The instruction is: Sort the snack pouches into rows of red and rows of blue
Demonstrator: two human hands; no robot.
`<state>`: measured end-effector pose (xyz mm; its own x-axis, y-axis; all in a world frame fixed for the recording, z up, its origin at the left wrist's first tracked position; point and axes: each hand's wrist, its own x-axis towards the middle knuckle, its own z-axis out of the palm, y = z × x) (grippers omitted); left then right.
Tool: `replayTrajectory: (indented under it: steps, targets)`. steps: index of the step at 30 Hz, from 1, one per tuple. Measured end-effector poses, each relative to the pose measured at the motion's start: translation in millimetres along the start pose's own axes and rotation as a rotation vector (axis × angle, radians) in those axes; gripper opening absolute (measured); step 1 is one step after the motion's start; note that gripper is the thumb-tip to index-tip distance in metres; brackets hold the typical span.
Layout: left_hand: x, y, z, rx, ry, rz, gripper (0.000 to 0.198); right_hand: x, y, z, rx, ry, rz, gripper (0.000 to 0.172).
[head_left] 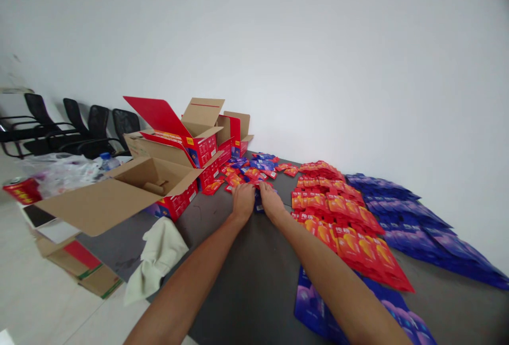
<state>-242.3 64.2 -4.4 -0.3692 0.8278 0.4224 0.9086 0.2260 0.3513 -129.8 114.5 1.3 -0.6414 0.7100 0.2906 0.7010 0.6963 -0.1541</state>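
Reaching fwd side by side, the left hand (pixel 243 200) and right hand (pixel 272 200) lie palm-down on the near edge of a loose pile of sachets (pixel 254 169), red and purple mixed. The fingers point away from the cam and the fingertips are hidden behind the knuckles, so I can't tell whether either hand pinches a sachet or only presses on the heap. Btwn the hands a purple sachet (pixel 258 206) peeks out, mostly covered.

Just right of the grip, red rows (pixel 342 218) overlap. Beyond them are purple rows (pixel 409 218), cut off at the frame edge. Left of the grip stand open cartons (pixel 159 180), insides only partly seen. Nearer the body, a pale cloth (pixel 159 252) hangs over the edge of the table (pixel 238 281). Purple packs (pixel 314 308) lie under the right forearm, partly hidden. Print is too small to read.
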Motion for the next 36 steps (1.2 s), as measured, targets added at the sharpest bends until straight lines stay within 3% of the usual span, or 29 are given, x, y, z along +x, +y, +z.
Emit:
replayTrajectory:
  steps: [6, 11, 14, 22, 29, 36]
  targets:
    - [-22.6, 5.6, -30.6, -0.028, 0.049, 0.117, 0.035, -32.2, -18.5, -21.9, 0.042, 0.043, 0.01, 0.042]
    - [-50.7, 3.3, -55.1, 0.038, 0.029, 0.332, 0.027, -72.8, -33.6, -38.8, 0.082, 0.05, 0.008, 0.047]
    - [-67.7, 3.4, -69.3, 0.028, 0.043, 0.38, 0.026, -99.4, -42.0, -48.1, 0.078, 0.031, 0.045, 0.05]
    - [-99.3, 7.1, -96.7, -0.188, 0.155, 0.179, 0.029, -163.3, -60.3, -53.6, 0.051, 0.007, 0.051, 0.058]
    - [-103.1, 9.2, -105.8, -0.268, 0.282, 0.079, 0.028, -206.9, -76.0, -34.0, 0.036, -0.027, -0.215, 0.061]
    - [-107.1, 25.1, -111.4, -0.472, 0.215, 0.093, 0.027, -223.6, -80.8, -29.8, 0.186, -0.042, -0.312, 0.059]
